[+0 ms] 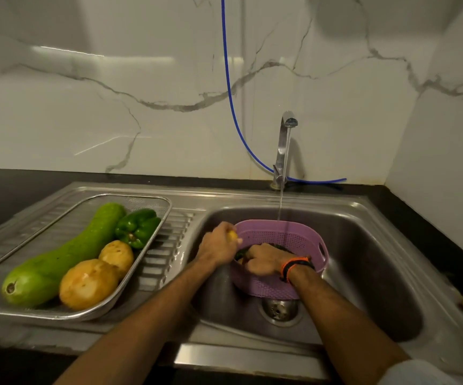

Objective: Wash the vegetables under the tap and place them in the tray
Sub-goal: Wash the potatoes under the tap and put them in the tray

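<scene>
Purple basket [280, 234] is dug into by the right hand [263, 259], its grip hidden. Something yellow [233, 235] is held by the left hand [219, 244]; it should be rinsed under the water [281, 198].

A single wide-angle head view looks forward and steeply down from close above the sink [363, 218], facing the marble wall [141, 79] behind the tap [284, 140], with both forearms entering from the bottom edge and the tray [152, 201] off to the left.
</scene>
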